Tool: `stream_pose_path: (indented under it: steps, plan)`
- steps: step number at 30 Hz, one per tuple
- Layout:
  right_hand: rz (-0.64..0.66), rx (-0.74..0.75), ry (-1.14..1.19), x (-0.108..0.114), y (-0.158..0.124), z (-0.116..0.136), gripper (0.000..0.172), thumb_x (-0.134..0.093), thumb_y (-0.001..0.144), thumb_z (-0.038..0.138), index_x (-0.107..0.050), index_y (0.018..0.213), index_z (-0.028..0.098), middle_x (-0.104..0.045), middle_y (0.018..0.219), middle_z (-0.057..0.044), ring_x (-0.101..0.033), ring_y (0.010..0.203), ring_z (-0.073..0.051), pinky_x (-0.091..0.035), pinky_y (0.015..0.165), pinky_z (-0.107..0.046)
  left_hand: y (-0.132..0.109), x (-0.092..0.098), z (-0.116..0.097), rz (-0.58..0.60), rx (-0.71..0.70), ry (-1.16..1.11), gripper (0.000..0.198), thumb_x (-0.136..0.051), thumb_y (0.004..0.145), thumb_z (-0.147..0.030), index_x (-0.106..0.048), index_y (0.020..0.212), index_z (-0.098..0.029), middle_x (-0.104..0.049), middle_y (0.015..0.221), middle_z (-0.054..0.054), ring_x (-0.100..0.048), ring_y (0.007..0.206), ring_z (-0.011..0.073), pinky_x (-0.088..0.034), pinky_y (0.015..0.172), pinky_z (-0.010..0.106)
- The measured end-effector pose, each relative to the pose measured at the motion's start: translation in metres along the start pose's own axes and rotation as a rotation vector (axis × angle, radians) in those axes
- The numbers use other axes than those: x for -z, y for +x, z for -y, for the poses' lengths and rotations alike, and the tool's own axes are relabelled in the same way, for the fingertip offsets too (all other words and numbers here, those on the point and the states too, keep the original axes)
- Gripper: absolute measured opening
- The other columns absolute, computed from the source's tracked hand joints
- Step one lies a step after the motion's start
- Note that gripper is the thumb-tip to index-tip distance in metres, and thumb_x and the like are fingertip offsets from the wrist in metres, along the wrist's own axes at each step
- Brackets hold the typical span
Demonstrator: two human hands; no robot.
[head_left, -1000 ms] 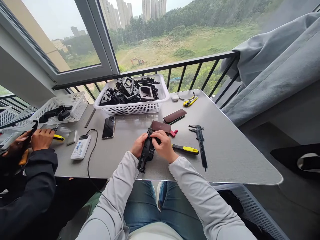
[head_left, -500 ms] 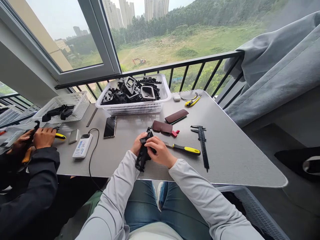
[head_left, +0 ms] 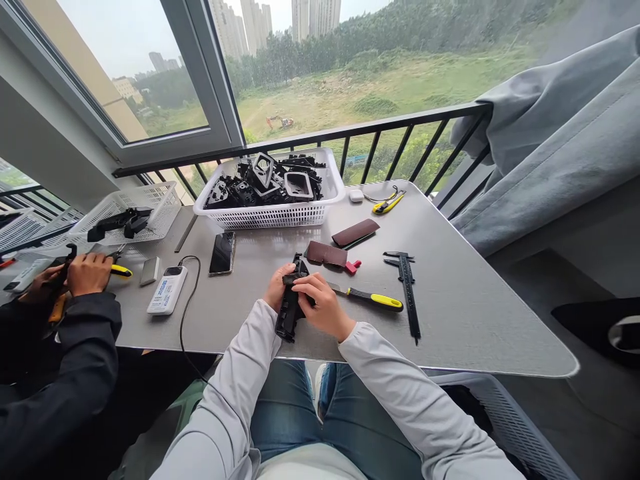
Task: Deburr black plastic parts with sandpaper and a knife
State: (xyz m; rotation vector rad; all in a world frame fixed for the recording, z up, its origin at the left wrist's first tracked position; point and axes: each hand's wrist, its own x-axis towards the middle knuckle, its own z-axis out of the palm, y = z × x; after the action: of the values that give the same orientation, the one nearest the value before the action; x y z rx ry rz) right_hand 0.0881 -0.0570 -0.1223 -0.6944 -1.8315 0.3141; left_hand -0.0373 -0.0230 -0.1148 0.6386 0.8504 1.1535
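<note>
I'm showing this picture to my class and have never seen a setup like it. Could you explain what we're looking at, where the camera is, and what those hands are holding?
There is no machine here. One camera worn on a person's head looks down, so the arms in view are that person's own. Their left hand and right hand hold a black plastic part. On the grey table lie a white basket of similar black parts, a phone, brown sanding pads and a black caliper. At the left, another person's hand works separately.
</note>
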Motion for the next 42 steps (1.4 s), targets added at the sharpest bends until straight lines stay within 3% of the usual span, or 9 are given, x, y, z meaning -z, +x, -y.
stream_pose_path:
  steps: [3,7,11,17,24,27,32,35,42]
  plan:
    - [0.014,0.015,0.028,-0.001,-0.003,0.006,0.025,-0.047,0.084,0.006,-0.062,0.091,0.025,-0.068,0.088,-0.006,-0.057,0.079,-0.021,-0.053,0.069,-0.04,0.002,-0.002,-0.001,-0.067,-0.011,-0.005,0.031,-0.071,0.072,-0.03,-0.045,0.06,-0.017,-0.043,0.053,-0.006,-0.04,0.047,0.0048,-0.035,0.048,0.019]
    - [0.161,0.117,0.134,-0.005,-0.014,0.025,0.026,-0.047,0.083,0.005,-0.06,0.093,0.025,-0.069,0.086,-0.006,-0.055,0.076,-0.02,-0.053,0.067,-0.036,0.004,-0.004,-0.003,-0.145,-0.004,-0.005,0.029,-0.072,0.07,-0.03,-0.047,0.06,-0.017,-0.047,0.052,-0.007,-0.043,0.047,0.0053,-0.037,0.049,0.019]
    - [0.242,0.17,0.112,-0.007,-0.017,0.033,0.026,-0.045,0.085,0.005,-0.06,0.097,0.024,-0.069,0.088,-0.007,-0.054,0.077,-0.02,-0.054,0.069,-0.035,0.004,-0.005,-0.002,-0.122,-0.02,-0.009,0.027,-0.072,0.069,-0.03,-0.051,0.062,-0.016,-0.051,0.053,-0.006,-0.046,0.047,0.0058,-0.04,0.049,0.019]
    - [0.153,0.029,0.012,-0.012,-0.008,0.029,0.028,-0.042,0.09,0.009,-0.062,0.103,0.024,-0.069,0.094,-0.008,-0.056,0.083,-0.022,-0.053,0.073,-0.041,0.004,-0.002,-0.002,-0.057,0.019,0.03,0.029,-0.073,0.07,-0.03,-0.05,0.061,-0.016,-0.048,0.052,-0.006,-0.043,0.046,0.0051,-0.036,0.047,0.019]
    - [0.365,0.089,0.106,-0.019,-0.02,0.06,0.025,-0.048,0.082,0.002,-0.058,0.087,0.024,-0.067,0.081,-0.005,-0.053,0.075,-0.021,-0.053,0.068,-0.035,0.002,-0.002,0.001,-0.087,-0.032,-0.01,0.024,-0.07,0.072,-0.03,-0.052,0.064,-0.016,-0.051,0.055,-0.006,-0.044,0.049,0.0067,-0.037,0.051,0.02]
    - [0.273,0.028,0.117,-0.009,-0.015,0.052,0.026,-0.048,0.084,0.002,-0.06,0.089,0.024,-0.068,0.086,-0.005,-0.055,0.078,-0.02,-0.053,0.069,-0.034,0.004,-0.003,0.001,-0.098,-0.022,-0.061,0.02,-0.065,0.075,-0.024,-0.052,0.062,-0.016,-0.05,0.055,-0.006,-0.044,0.052,0.007,-0.038,0.055,0.021]
    - [-0.083,-0.269,-0.045,0.009,0.003,0.012,0.022,-0.05,0.085,0.011,-0.066,0.091,0.025,-0.069,0.095,-0.007,-0.062,0.091,-0.023,-0.052,0.082,-0.043,0.005,-0.001,0.004,-0.032,0.023,-0.117,0.016,-0.063,0.077,-0.021,-0.055,0.064,-0.015,-0.055,0.062,-0.003,-0.05,0.058,0.0092,-0.041,0.062,0.022]
    - [-0.074,-0.304,-0.014,0.009,0.004,-0.003,0.019,-0.051,0.083,0.015,-0.068,0.086,0.024,-0.069,0.09,-0.006,-0.063,0.087,-0.023,-0.053,0.08,-0.041,0.006,0.0,0.007,-0.029,0.009,-0.138,0.015,-0.066,0.075,-0.019,-0.055,0.065,-0.015,-0.055,0.061,-0.003,-0.05,0.056,0.0088,-0.041,0.061,0.022]
    - [-0.167,-0.411,-0.01,0.004,-0.001,-0.011,0.021,-0.05,0.079,0.014,-0.068,0.074,0.023,-0.068,0.08,-0.004,-0.064,0.08,-0.02,-0.052,0.078,-0.036,0.008,-0.003,0.01,-0.082,-0.006,-0.155,0.015,-0.066,0.077,-0.018,-0.057,0.065,-0.014,-0.058,0.06,-0.002,-0.053,0.053,0.0091,-0.043,0.058,0.022]
